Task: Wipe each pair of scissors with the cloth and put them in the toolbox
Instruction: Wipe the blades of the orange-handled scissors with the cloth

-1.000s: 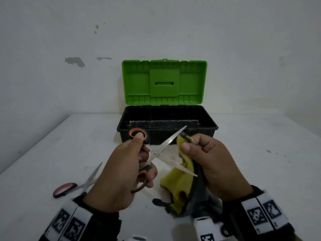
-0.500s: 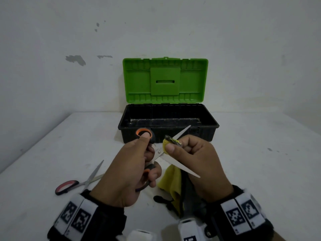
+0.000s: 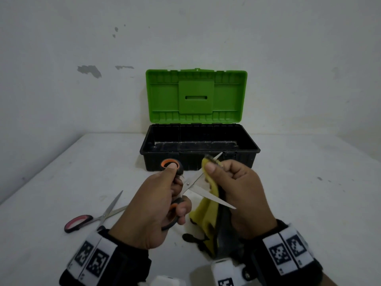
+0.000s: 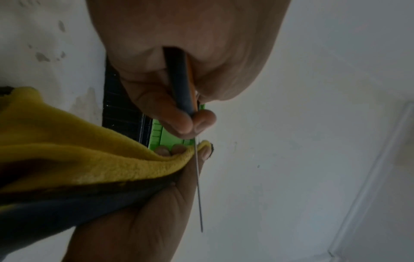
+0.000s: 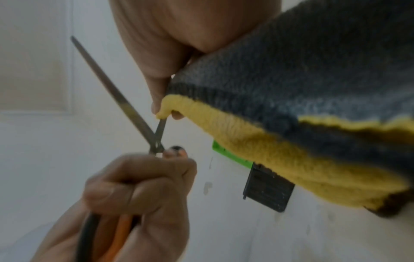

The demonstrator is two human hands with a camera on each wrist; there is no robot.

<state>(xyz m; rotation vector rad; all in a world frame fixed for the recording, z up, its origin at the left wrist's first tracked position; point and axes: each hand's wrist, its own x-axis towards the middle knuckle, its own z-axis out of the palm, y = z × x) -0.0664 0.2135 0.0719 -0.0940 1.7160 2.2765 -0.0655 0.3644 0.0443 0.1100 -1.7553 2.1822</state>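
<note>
My left hand (image 3: 165,195) grips the black-and-orange scissors (image 3: 190,183) by the handles, thumb through the upper ring, with the blades spread apart. My right hand (image 3: 231,182) pinches the yellow-and-grey cloth (image 3: 206,215) around the upper blade, close to its tip. The lower blade points right, bare. In the right wrist view the cloth (image 5: 280,138) hangs from my fingers over the scissors (image 5: 139,120). The left wrist view shows the scissors (image 4: 198,177) edge-on beside the cloth (image 4: 89,150). The toolbox (image 3: 255,150) stands open behind, green lid up.
A second pair of scissors (image 3: 97,217) with red-and-black handles lies blades apart on the white table (image 3: 309,193) at the left. The toolbox's green lid (image 3: 195,96) leans against the wall. A small dark object (image 3: 190,237) lies on the table below the cloth.
My right hand slid the cloth inward along the upper blade toward the pivot, then back out toward the tip. The left hand keeps holding the scissors with the blades spread.
</note>
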